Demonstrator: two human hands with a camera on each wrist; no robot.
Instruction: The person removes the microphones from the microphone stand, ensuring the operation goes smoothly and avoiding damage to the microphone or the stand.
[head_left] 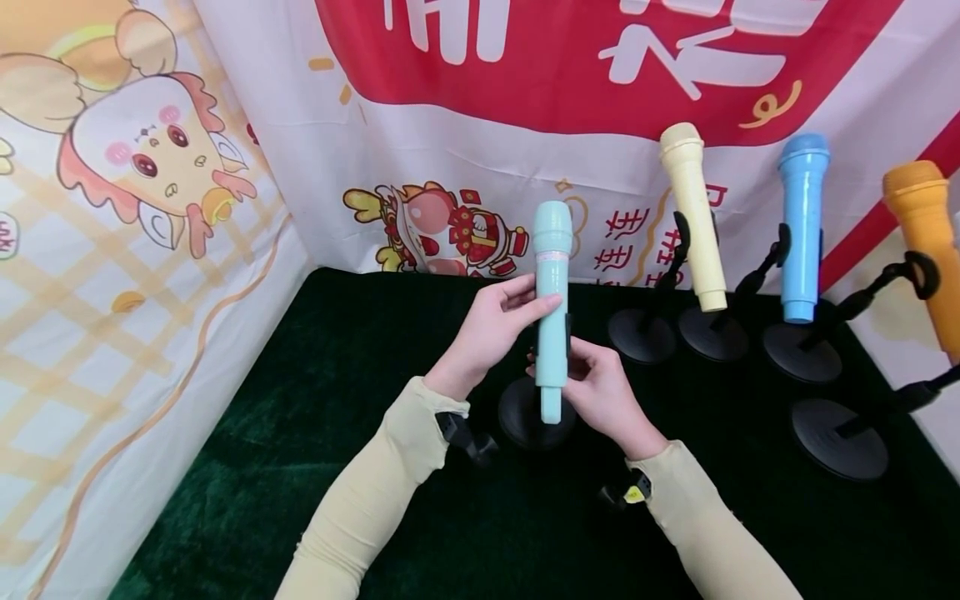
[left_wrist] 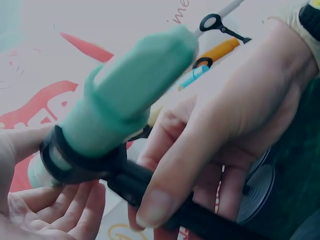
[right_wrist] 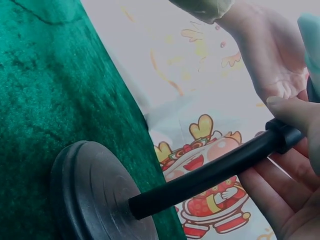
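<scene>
A mint-green microphone (head_left: 552, 333) sits in the black clip (left_wrist: 82, 162) of a stand, its head end pointing away from me. My left hand (head_left: 491, 325) holds the microphone from the left, thumb across its front and fingers behind. My right hand (head_left: 603, 392) grips the neck of the black stand (right_wrist: 210, 175) just below the clip, thumb on one side and fingers on the other. The round stand base (head_left: 517, 417) is partly hidden behind the microphone. In the left wrist view, the microphone's tail end points toward the camera.
To the right stand a cream microphone (head_left: 697, 225), a blue microphone (head_left: 802, 233) and an orange microphone (head_left: 930, 242) on black stands. Another round base (head_left: 637, 336) stands behind. Dark green cloth (head_left: 300, 433) covers the table, with printed fabric walls (head_left: 292, 125) behind and at left.
</scene>
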